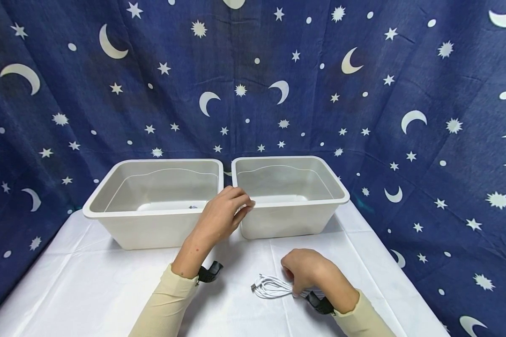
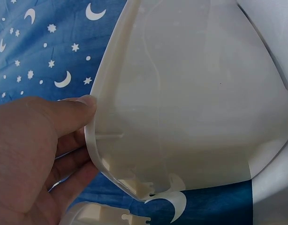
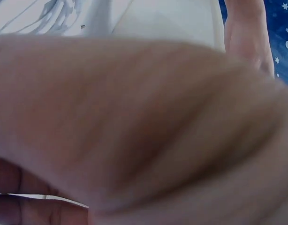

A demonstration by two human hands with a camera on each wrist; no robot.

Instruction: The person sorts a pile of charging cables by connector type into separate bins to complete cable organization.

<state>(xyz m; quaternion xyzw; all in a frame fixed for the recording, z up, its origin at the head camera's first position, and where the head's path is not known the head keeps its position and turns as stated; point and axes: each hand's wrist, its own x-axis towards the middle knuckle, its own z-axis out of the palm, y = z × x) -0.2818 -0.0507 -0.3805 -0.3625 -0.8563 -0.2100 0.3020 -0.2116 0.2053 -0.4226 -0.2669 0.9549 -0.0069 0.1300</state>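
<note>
A coiled white USB cable point(image 1: 271, 286) lies on the white cloth, its metal plug at the left end. My right hand point(image 1: 309, 271) is over the coil's right part, fingers curled down and thumb against the strands, gripping it. In the right wrist view the blurred hand point(image 3: 134, 122) fills most of the picture, with cable loops point(image 3: 55, 16) behind it. My left hand point(image 1: 223, 213) pinches the near left corner of the right plastic bin point(image 1: 286, 220). Thumb and fingers meet the bin's rim point(image 2: 89, 136) in the left wrist view.
To the left stands a second pale plastic bin point(image 1: 152, 231), with a small dark item point(image 1: 192, 207) on its floor. Behind both bins hangs a blue curtain point(image 1: 253, 70) with moons and stars. The table's right edge point(image 1: 398, 269) runs diagonally.
</note>
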